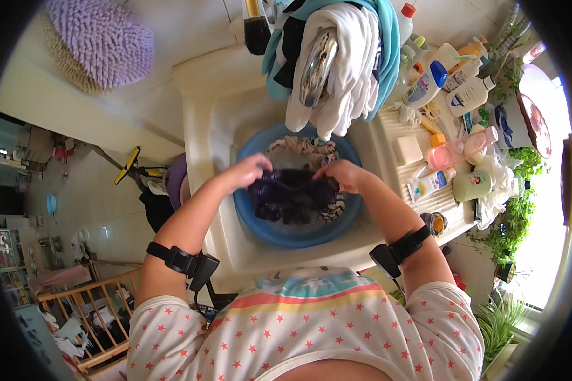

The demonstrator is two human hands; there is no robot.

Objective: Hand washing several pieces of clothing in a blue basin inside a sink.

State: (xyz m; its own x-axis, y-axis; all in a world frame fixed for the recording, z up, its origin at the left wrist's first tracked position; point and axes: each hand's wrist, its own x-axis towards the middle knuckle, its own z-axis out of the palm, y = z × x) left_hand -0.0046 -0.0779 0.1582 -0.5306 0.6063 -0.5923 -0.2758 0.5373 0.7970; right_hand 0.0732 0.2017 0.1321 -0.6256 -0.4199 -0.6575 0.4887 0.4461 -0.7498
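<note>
A dark garment (293, 190) is stretched between my two hands over a round blue plastic basin (298, 240). My left hand (249, 172) grips its left edge, and my right hand (339, 174) grips its right edge. The garment's lower part lies in cloudy water. Behind it in the basin is a wet, light patterned cloth (305, 145). The basin stands inside a cream-coloured laundry sink (224, 238). Above the basin's far side, white and teal clothes (348, 62) hang draped over the chrome faucet (319, 66).
On the sink's ribbed washboard ledge at right are a bar of soap (408, 150), a pink bottle (445, 155), a tube (426, 185) and several detergent bottles (424, 85). A black-bristled brush (256, 35) hangs at the back. A purple chenille mop head (105, 43) is at upper left.
</note>
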